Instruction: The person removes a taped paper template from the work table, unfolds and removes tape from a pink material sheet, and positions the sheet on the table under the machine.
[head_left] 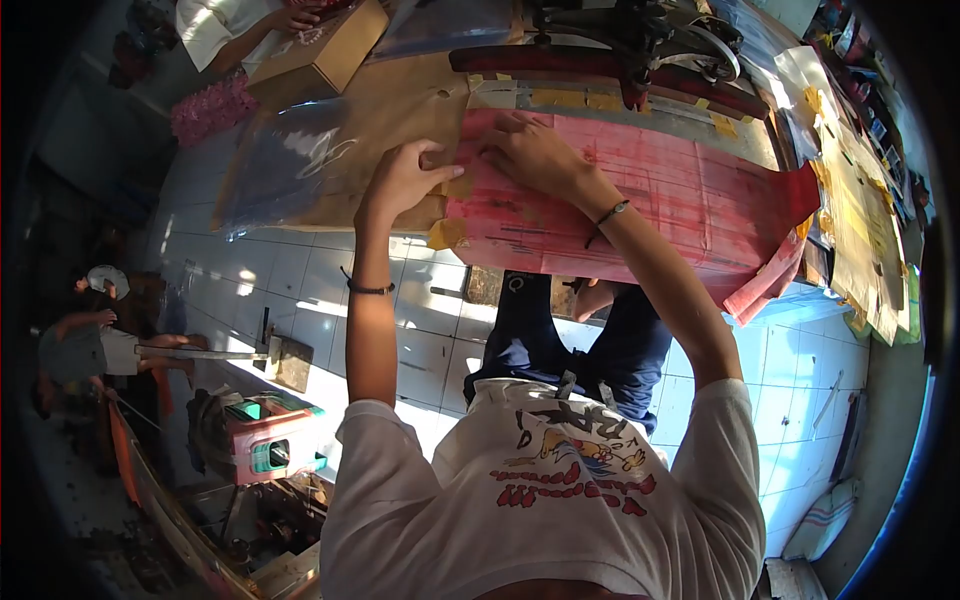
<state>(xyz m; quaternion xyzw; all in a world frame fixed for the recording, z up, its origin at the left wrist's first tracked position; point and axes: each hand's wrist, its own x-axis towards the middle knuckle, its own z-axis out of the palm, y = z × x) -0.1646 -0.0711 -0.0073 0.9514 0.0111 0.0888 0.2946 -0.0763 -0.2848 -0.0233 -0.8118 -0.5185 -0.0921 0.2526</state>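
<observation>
A long, creased red sheet (640, 190) with dark streaks covers the right part of the work surface. My right hand (535, 155) rests on the sheet's left part, palm down, with its fingers bent and spread over it. My left hand (405, 182) is just left of the sheet's left edge, over a brown board (400, 110). Its thumb points right toward the sheet and stands apart from the curled fingers; I see nothing held in it. A piece of yellowish tape (447, 235) sits at the sheet's lower left corner.
Beyond the sheet stands a dark machine (640, 50) with a long reddish bar. Clear plastic film (300, 150) lies at left, near a cardboard box (325, 55) and another person's arm (240, 45). A pink plastic stool (270, 440) and a seated person (90, 345) are at lower left.
</observation>
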